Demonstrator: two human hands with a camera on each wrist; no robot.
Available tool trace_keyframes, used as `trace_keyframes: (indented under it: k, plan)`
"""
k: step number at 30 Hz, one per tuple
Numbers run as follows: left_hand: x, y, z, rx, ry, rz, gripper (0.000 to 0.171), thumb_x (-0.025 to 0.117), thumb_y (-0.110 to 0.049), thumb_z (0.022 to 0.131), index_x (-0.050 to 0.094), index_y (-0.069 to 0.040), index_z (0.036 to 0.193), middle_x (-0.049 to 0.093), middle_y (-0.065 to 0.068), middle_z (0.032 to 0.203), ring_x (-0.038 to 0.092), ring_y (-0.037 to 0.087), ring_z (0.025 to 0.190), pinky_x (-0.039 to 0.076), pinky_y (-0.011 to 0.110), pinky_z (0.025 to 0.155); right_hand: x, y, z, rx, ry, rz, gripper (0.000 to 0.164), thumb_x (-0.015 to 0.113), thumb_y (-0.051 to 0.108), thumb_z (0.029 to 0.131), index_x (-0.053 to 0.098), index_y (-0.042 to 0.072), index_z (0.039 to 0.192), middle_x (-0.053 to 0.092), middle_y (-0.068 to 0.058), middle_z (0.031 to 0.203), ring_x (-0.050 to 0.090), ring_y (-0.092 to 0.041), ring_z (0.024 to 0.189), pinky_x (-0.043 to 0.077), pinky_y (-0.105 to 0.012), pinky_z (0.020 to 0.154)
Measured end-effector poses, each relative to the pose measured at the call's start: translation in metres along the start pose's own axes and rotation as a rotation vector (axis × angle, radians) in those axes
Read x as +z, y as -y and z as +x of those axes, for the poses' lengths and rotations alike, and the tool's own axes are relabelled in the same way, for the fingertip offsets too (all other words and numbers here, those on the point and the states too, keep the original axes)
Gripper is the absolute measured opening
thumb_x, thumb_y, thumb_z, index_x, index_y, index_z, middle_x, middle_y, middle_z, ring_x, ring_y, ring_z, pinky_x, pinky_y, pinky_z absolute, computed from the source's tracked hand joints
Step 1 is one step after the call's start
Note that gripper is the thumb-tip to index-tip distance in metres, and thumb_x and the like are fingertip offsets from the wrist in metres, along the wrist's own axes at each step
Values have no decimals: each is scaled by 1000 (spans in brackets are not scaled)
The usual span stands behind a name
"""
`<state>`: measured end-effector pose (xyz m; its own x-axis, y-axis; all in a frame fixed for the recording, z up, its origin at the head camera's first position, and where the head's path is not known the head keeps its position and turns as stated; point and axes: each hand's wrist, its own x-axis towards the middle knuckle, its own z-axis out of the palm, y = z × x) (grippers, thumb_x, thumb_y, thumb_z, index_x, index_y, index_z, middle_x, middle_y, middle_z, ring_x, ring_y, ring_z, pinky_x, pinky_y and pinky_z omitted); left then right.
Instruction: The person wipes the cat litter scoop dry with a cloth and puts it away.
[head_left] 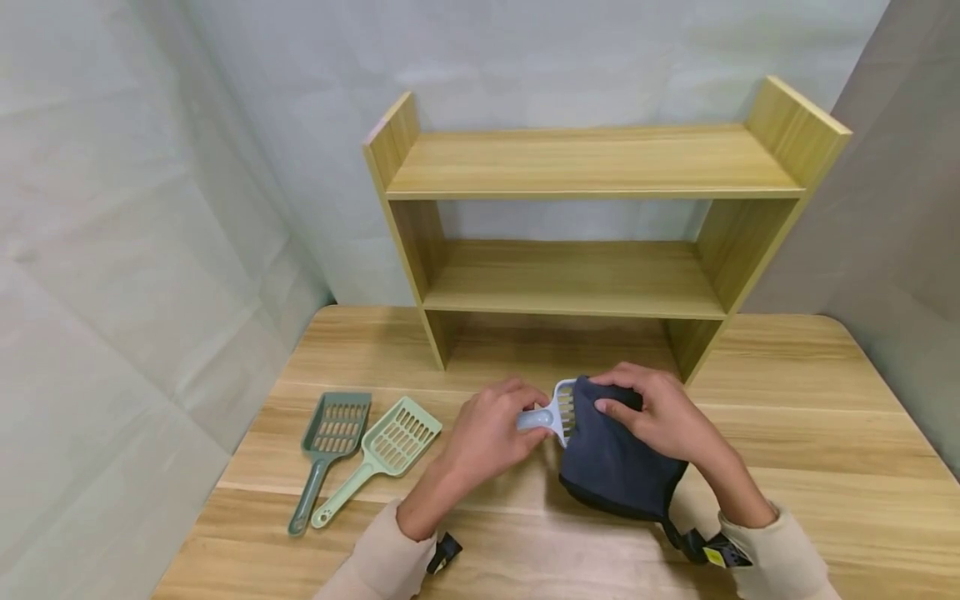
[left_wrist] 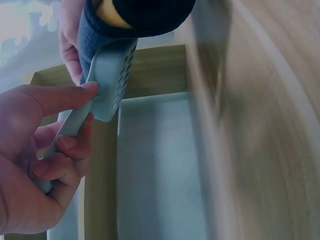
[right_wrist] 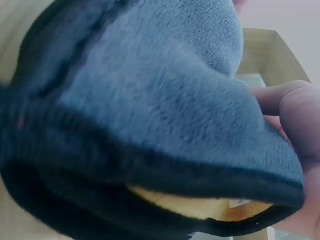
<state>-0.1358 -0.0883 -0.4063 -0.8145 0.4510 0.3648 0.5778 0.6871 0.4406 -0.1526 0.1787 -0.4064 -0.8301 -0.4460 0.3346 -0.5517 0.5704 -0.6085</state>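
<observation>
From where I stand, the person's left hand (head_left: 491, 427) has the handle of a light blue slotted scoop (head_left: 552, 417) pinched, the thumb on one side and bent fingers on the other, with no slack in between. The scoop is held level above the table (head_left: 510, 542), in front of the wooden shelf (head_left: 577, 279), its slotted head pointing to the person's right. The outer part of that head is tucked out of sight against a dark blue cloth (head_left: 618, 467), with a few slots showing beside the handle

The right hand (head_left: 660, 408) holds the cloth near its top edge, thumb bent over the near face and the fingers along the upper side, closed on the fabric. From the right wrist, a yellowish lining (right_wrist: 190, 204) shows between the cloth's black-bound edges

Over to the left, a dark green scoop (head_left: 321, 457) and a pale green scoop (head_left: 371, 462) lie side by side on the table, handles toward the person, well apart from the cloth. Both arms wear beige sleeves (head_left: 393, 554), with black straps (head_left: 444, 552) at the wrists
</observation>
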Motion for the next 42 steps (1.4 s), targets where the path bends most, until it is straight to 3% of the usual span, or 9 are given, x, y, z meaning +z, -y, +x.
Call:
trace_keyframes:
  k: [10, 17, 22, 27, 35, 42]
  plan:
    - [4, -3, 1, 2, 12, -8, 26, 95, -20, 83, 82, -12, 104, 78, 3, 102, 72, 17, 84, 58, 30, 71, 6, 6, 1, 31, 41, 13, 29, 78, 11, 98, 78, 12, 128, 77, 0, 119, 73, -24, 112, 59, -45, 94]
    - [0, 0, 4, 4, 8, -8, 29, 95, -19, 82, 83, -11, 107, 78, 2, 101, 73, 15, 84, 59, 30, 72, 7, 5, 2, -4, 3, -106, 31, 82, 6, 94, 80, 10, 124, 77, -2, 111, 65, -10, 83, 51, -27, 69]
    - [-5, 3, 6, 10, 3, -6, 29, 96, -18, 81, 83, -11, 105, 78, 1, 99, 71, 14, 82, 57, 29, 71, 4, 9, 1, -32, -37, -211, 32, 84, 3, 91, 81, 9, 122, 75, -1, 105, 59, -7, 77, 48, -26, 69]
    - [-10, 6, 7, -1, -1, -28, 29, 96, -15, 80, 82, -9, 106, 79, 4, 102, 71, 14, 83, 58, 29, 72, -3, 13, -1, -34, -80, -235, 32, 83, -1, 90, 81, 6, 121, 75, -4, 104, 53, -5, 72, 44, -24, 63]
    - [-19, 10, 4, -19, -16, -54, 29, 96, -15, 80, 83, -10, 106, 79, 3, 100, 70, 12, 82, 57, 27, 73, -14, 12, -3, 27, -86, -220, 32, 82, 1, 92, 80, 7, 124, 77, -5, 111, 60, -8, 77, 43, -26, 65]
    - [-17, 12, 2, 16, -32, -35, 28, 97, -13, 78, 83, -9, 103, 79, 2, 98, 70, 13, 81, 56, 26, 72, -9, 11, -4, 42, -62, -185, 33, 81, 2, 94, 79, 7, 126, 78, -5, 113, 72, -19, 92, 49, -29, 71]
